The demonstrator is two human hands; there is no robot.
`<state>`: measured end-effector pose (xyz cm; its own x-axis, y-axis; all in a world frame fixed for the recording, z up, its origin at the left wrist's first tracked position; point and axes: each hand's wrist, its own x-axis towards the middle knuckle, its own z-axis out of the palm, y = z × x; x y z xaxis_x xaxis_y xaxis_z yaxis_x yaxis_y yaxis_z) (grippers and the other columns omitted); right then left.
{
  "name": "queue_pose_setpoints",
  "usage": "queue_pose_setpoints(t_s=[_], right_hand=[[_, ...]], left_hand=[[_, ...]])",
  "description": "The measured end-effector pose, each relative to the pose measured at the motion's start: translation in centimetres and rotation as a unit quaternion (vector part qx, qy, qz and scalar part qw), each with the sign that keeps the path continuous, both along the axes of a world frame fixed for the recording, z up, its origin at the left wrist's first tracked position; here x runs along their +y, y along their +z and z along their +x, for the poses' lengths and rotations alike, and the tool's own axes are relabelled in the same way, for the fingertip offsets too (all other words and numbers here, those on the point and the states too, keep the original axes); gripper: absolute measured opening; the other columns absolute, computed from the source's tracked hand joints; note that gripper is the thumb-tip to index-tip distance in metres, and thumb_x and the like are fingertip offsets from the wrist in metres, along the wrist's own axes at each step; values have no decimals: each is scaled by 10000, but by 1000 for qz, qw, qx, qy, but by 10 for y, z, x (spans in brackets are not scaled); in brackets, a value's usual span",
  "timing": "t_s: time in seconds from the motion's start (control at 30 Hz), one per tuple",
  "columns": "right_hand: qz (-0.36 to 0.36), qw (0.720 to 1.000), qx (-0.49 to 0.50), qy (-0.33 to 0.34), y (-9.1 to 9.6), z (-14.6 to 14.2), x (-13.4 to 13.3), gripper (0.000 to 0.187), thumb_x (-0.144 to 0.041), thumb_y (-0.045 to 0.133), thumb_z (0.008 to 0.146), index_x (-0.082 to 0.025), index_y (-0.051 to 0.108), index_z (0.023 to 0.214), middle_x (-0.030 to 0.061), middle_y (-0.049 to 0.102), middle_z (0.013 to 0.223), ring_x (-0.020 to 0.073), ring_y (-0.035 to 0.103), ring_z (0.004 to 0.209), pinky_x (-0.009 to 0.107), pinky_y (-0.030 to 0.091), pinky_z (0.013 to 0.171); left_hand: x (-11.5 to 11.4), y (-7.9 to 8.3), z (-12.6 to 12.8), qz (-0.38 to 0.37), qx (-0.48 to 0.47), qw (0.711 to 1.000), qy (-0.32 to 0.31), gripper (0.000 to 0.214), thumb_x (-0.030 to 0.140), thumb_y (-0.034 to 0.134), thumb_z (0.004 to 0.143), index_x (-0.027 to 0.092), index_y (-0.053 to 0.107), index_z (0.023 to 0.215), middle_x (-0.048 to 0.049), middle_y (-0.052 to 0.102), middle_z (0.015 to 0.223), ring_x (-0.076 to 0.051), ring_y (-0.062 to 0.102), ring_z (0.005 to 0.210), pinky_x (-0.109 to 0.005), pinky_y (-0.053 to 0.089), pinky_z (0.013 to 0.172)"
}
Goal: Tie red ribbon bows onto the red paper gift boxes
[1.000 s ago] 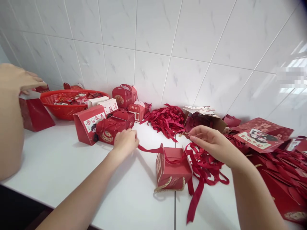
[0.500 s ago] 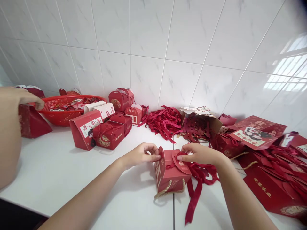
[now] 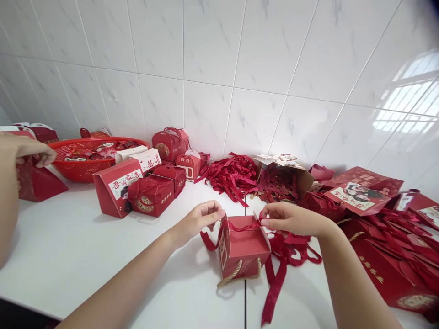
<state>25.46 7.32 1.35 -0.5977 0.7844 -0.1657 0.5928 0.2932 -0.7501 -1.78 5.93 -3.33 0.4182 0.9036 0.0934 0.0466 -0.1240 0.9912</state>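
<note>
A small red gift box (image 3: 248, 242) stands upright in front of me, with rope handles (image 3: 236, 277) looped at its near side. Dark red ribbon (image 3: 243, 225) crosses its top between the two raised side flaps, and one end hangs loose on the left. My left hand (image 3: 203, 218) pinches the top of the left flap; whether ribbon is also between its fingertips is unclear. At the right flap, my right hand (image 3: 283, 218) is closed on ribbon. More ribbon (image 3: 277, 288) trails down to the table beside the box.
Finished-looking red boxes (image 3: 154, 195) stand left of centre, beside a red basket (image 3: 77, 172) of wrapped items. Another person's hand (image 3: 37, 153) is at a red box on the far left. A ribbon heap (image 3: 235, 176), an open carton (image 3: 307, 179) and a filled red box (image 3: 380, 274) lie rightward.
The two side flaps have spread apart, and the ribbon now shows across the box top with an end out on the left. Both hands have moved slightly outward.
</note>
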Motion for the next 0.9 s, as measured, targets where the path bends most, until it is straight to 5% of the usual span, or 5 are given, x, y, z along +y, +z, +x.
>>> queue_pose_setpoints(t_s=[0.2,0.43,0.57,0.73,0.9], right_hand=[[14,998,-55,28,1,-1,-1,422,-596,457,843,-192,525,741,-23,419,665,103,369,586,238,316,520],[13,998,-56,24,1,-3,-1,412,-591,485,830,-191,546,752,-2,527,714,120,448,634,247,356,569],[22,999,-41,3,-1,-11,0,398,-570,497,830,-183,559,764,10,577,765,129,488,682,246,380,614],[89,995,14,-34,-5,-18,4,387,-556,500,827,-183,524,726,-22,462,698,95,365,594,234,302,532],[111,991,52,-54,-9,-16,8,454,-567,471,839,-191,342,619,-50,256,617,84,229,544,242,205,479]], left_hand=[[-3,3,2,-16,8,997,-79,283,394,665,756,152,526,703,33,480,662,-93,407,600,-226,329,579],[-2,0,5,-59,-58,995,-60,226,315,647,783,150,529,683,-25,612,759,-149,578,753,-267,437,735],[1,2,7,-87,-166,982,12,178,268,601,793,147,534,681,-57,658,806,-184,634,824,-330,470,859],[12,2,-4,-99,-237,955,147,108,192,584,759,141,520,687,-26,624,704,-130,619,628,-241,502,600],[19,0,-17,-87,-220,958,162,242,185,663,715,169,427,665,105,339,475,-3,237,340,-142,173,353]])
